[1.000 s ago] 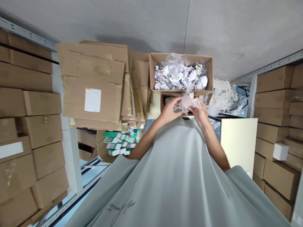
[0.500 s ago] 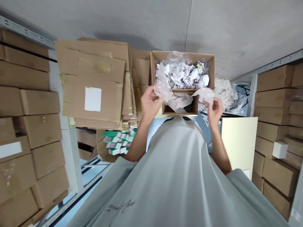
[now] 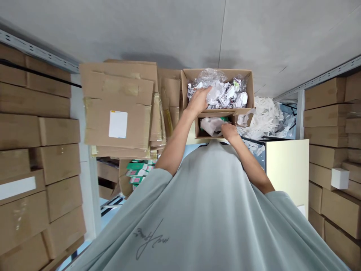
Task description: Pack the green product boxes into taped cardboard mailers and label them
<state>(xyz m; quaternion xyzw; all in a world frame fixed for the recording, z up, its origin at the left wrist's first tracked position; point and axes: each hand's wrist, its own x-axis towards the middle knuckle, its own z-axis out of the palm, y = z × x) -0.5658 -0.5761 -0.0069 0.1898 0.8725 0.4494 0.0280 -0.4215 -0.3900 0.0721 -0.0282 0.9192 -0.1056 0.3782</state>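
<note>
My left hand [image 3: 198,101] reaches over the larger cardboard box [image 3: 184,92], which is filled with crumpled paper [image 3: 227,94] and clear plastic. Between its thumb and fingers is a piece of translucent plastic wrap [image 3: 216,91]. Nearer my body stands a small open cardboard box [image 3: 197,130]. My right hand [image 3: 230,132] dips into its right side, with curled fingers on a thin white sheet [image 3: 211,125]. Something green [image 3: 225,119] shows at the sheet's back edge; the rest of that item is covered.
Flattened cartons [image 3: 132,128] are stacked at left, above a carton of green-and-white small boxes [image 3: 137,173]. To the right lies a heap of white paper strips [image 3: 265,116] beside a cream panel [image 3: 287,169]. Shelves of brown boxes [image 3: 62,162] stand on both sides, with a wall ahead.
My left hand has moved forward and right with the plastic wrap, to the larger box. My right hand has come left into the small box, where the white sheet now lies gathered.
</note>
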